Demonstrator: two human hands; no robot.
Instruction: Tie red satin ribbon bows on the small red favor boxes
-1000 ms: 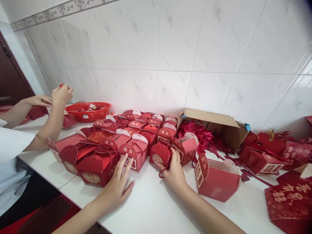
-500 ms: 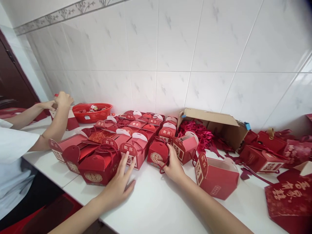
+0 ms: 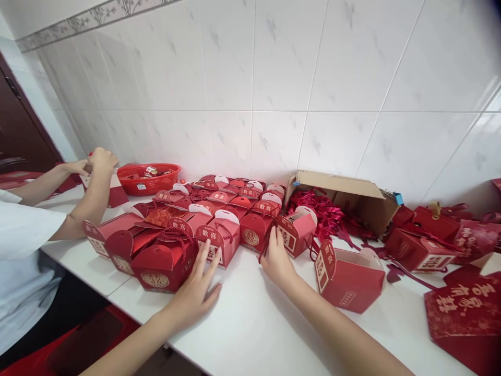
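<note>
A brown cardboard carton (image 3: 352, 196) lies on its side on the white table (image 3: 250, 324), with glossy red ribbons (image 3: 317, 209) spilling from its mouth. A round red plastic basket (image 3: 151, 180) holds small wrapped pieces. An open red paper box (image 3: 348, 277) shows a pale lining; its contents are hidden. The left hand (image 3: 198, 292) lies released, fingers spread, with the tips touching a closed gift box (image 3: 219, 237) that has a rounded flap and a twisted cord. The right hand (image 3: 277, 258) rests between a gold-emblem box (image 3: 252, 232) and an open-topped box (image 3: 297, 232); I cannot tell whether it grips anything.
</note>
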